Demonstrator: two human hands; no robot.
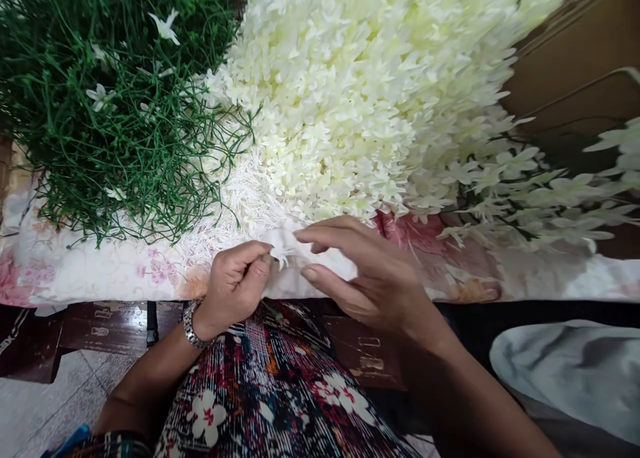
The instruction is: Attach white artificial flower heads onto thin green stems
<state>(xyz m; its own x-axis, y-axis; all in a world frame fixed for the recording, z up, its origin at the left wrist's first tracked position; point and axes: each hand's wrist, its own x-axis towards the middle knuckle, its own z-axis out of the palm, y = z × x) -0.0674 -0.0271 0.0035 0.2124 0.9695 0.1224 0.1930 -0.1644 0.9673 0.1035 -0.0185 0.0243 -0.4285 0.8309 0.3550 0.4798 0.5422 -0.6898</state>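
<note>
My left hand [239, 279] is closed in a pinch near the front edge of the cloth-covered table. A small white artificial flower [283, 253] points out from its fingertips; its stem is mostly hidden by the fingers. Just to the right hovers my right hand [373, 275], its thumb and fingers apart around a gap facing the flower, with nothing visible between them. Beyond both hands spreads a large heap of loose white-yellow flower petals [345, 105]. Thin white strands [245, 191] lie in a pile left of it, beside a mass of green plastic stems [120, 125] bearing a few white blooms.
Sprays of white flowers on stems [530, 185] lie at the right, beside a brown cardboard box [575, 65]. A floral cloth [120, 275] covers the table. A pale fabric-covered thing [565, 371] sits at the lower right.
</note>
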